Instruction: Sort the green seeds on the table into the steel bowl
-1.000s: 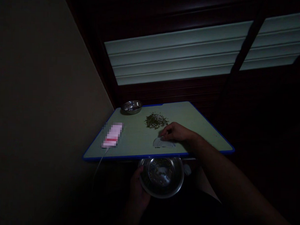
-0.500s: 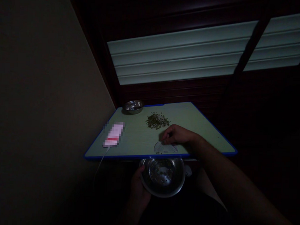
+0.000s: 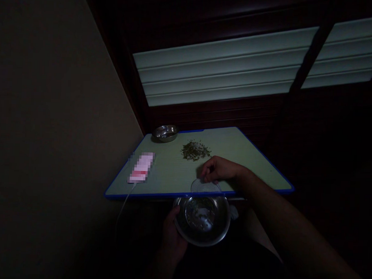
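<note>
My right hand (image 3: 215, 169) is closed on a clear, half-round plastic piece that looks like a protractor (image 3: 205, 186). Its straight side lies along the near edge of the table (image 3: 169, 175). Just below that edge, my left hand (image 3: 173, 236) grips a steel bowl (image 3: 201, 239) by its left side, mouth up. Small dark bits and wet-looking glints show inside the bowl. Beyond my right hand, a loose pile of small greenish-brown seeds or grains (image 3: 194, 151) is spread on the tabletop.
A second, smaller steel bowl (image 3: 165, 134) stands at the table's far left corner. On the left lies a blurred-out pink phone (image 3: 142, 167) with a white cable (image 3: 124, 206) hanging over the edge. A wall (image 3: 67, 111) and dark louvred panels (image 3: 222, 67) stand close by.
My right hand has drawn the protractor slightly towards me, up to the table edge. The few dark bits in front of it are no longer visible on the table. My left hand and the bowl hold nearly still.
</note>
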`<action>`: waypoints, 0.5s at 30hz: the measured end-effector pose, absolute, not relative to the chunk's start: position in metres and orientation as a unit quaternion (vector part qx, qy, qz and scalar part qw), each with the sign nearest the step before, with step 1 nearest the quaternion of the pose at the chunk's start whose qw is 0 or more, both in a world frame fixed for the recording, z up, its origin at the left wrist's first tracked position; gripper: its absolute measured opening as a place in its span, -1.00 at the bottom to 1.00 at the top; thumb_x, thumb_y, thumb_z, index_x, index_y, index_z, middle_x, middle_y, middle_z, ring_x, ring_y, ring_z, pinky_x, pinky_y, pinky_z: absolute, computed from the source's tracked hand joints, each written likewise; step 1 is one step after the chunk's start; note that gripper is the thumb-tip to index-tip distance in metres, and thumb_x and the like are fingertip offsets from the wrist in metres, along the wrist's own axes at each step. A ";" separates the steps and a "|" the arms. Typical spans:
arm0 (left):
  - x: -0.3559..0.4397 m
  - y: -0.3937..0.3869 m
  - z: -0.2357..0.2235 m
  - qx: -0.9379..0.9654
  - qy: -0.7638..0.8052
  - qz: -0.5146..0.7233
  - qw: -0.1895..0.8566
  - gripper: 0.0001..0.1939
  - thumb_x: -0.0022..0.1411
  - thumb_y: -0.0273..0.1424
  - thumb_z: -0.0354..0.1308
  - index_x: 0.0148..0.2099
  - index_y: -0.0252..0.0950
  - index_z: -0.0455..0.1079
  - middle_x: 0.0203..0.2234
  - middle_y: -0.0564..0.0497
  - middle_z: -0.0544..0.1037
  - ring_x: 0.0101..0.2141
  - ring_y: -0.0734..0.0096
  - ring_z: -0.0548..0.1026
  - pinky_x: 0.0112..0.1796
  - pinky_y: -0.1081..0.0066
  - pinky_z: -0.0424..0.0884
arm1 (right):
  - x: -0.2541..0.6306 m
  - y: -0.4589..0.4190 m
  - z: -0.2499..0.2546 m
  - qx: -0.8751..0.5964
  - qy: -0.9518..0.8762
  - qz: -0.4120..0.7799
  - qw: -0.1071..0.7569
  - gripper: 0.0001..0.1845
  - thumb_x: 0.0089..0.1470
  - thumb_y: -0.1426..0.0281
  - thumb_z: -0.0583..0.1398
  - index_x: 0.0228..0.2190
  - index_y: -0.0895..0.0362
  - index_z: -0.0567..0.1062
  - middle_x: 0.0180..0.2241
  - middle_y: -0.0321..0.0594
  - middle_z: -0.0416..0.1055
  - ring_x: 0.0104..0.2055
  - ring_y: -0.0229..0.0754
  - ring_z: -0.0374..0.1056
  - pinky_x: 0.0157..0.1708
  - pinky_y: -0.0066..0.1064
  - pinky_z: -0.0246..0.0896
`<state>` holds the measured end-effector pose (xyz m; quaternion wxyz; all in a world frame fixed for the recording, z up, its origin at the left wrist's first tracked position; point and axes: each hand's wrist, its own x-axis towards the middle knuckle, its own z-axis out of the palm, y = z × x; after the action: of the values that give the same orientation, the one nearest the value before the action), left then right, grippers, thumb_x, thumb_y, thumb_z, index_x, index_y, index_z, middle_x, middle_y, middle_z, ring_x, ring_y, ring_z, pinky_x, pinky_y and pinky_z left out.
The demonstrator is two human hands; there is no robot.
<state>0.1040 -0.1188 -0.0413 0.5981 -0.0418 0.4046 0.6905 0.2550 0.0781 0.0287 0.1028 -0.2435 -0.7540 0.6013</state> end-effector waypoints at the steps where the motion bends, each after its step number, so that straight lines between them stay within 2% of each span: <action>1: 0.104 -0.119 -0.042 -0.043 0.405 0.689 0.599 -0.84 0.18 -0.44 0.13 -0.25 -0.34 0.54 -0.39 -0.10 0.68 -0.34 0.17 0.63 -0.12 0.11 0.53 | 0.255 0.078 0.029 -0.240 -0.756 0.601 0.101 -0.64 -0.28 0.30 0.44 -0.39 0.26 0.60 -0.57 -0.27 0.49 -0.65 -0.35 0.29 -0.63 -0.51 0.16; 7: 0.102 -0.119 -0.044 -0.052 0.412 0.687 0.597 -0.81 0.21 -0.44 0.10 -0.25 -0.37 0.53 -0.40 -0.12 0.68 -0.36 0.19 0.63 -0.13 0.15 0.53 | 0.255 0.076 0.032 -0.241 -0.749 0.604 0.129 -0.63 -0.27 0.29 0.41 -0.38 0.25 0.57 -0.62 -0.32 0.43 -0.66 -0.37 0.22 -0.64 -0.52 0.06; 11: 0.103 -0.120 -0.042 -0.056 0.411 0.686 0.598 -0.82 0.21 -0.45 0.11 -0.24 -0.37 0.54 -0.40 -0.11 0.68 -0.34 0.18 0.63 -0.13 0.16 0.53 | 0.252 0.080 0.028 -0.280 -0.739 0.549 0.272 -0.70 -0.16 0.25 0.32 -0.41 0.22 0.52 -0.60 -0.34 0.39 -0.61 -0.36 0.19 -0.59 -0.51 0.05; 15: 0.103 -0.121 -0.039 -0.062 0.414 0.680 0.602 -0.81 0.21 -0.44 0.11 -0.22 -0.38 0.54 -0.39 -0.13 0.68 -0.29 0.14 0.63 -0.13 0.14 0.52 | 0.250 0.090 0.022 -0.378 -0.742 0.357 0.424 -0.78 -0.02 0.26 0.18 -0.49 0.18 0.47 -0.53 -0.27 0.43 -0.47 -0.28 0.27 -0.44 -0.45 0.14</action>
<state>0.1034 -0.1208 -0.0391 0.6021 -0.0622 0.4144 0.6796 0.2499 0.0896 0.0217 0.4236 -0.3780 -0.7418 0.3570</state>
